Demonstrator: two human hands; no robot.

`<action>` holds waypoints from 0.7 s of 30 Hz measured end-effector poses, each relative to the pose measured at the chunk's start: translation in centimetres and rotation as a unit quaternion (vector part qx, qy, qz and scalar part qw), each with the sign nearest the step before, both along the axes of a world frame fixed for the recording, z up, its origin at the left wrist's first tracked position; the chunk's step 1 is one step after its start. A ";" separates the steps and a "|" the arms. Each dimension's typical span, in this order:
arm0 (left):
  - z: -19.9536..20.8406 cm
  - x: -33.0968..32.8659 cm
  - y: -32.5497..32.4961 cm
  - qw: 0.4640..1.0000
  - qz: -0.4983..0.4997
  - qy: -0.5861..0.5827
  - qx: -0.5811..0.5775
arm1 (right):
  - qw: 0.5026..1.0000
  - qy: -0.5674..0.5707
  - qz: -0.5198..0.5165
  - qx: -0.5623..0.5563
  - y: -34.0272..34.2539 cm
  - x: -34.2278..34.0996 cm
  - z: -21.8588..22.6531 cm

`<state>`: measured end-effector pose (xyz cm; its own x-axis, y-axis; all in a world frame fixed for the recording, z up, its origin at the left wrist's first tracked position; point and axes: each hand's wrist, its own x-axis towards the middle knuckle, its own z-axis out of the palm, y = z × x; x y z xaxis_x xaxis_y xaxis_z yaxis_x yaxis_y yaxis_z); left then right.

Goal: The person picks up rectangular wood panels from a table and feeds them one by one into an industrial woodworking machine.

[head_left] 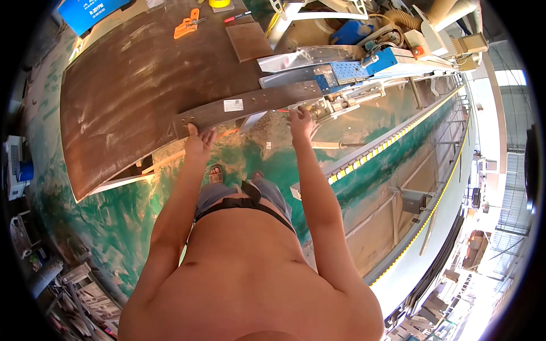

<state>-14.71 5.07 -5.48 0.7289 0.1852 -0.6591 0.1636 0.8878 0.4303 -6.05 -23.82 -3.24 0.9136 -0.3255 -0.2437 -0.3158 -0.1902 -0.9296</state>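
Note:
A long dark brown board with a white label and small holes near its ends lies along the near side of the brown tabletop. Its right end reaches the blue and metal parts of a machine. My left hand is at the board's left end, thumb over the near edge, other fingers bent just below it. Close to the board's right end, my right hand has its fingers bent and drawn together beside the metal fittings. What those fingertips hold, if anything, is too small to make out.
An orange tool, a red marker and a smaller brown panel lie on the tabletop. A blue box stands at the far left. On the right runs a long rail with yellow teeth. The floor is green and worn.

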 end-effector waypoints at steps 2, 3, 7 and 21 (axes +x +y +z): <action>0.6 0.4 -0.5 0.998 -0.064 0.006 0.001 | 0.989 0.015 -0.037 0.142 0.4 1.8 1.4; 1.1 0.6 -0.7 0.991 -0.136 -0.003 0.018 | 0.957 0.028 -0.072 0.278 0.6 2.8 2.2; 2.7 2.1 -1.2 0.945 -0.320 -0.034 0.060 | 0.940 0.021 -0.072 0.334 -2.0 6.9 1.4; 5.6 1.4 3.2 0.724 -0.310 0.122 0.604 | 0.924 0.036 0.044 0.378 -1.2 6.5 2.6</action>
<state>-13.33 8.23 0.16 0.8074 0.4220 -0.4124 0.5720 -0.3885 0.7224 0.44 -25.04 -0.64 0.9005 0.0370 -0.4333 -0.3969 0.4771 -0.7841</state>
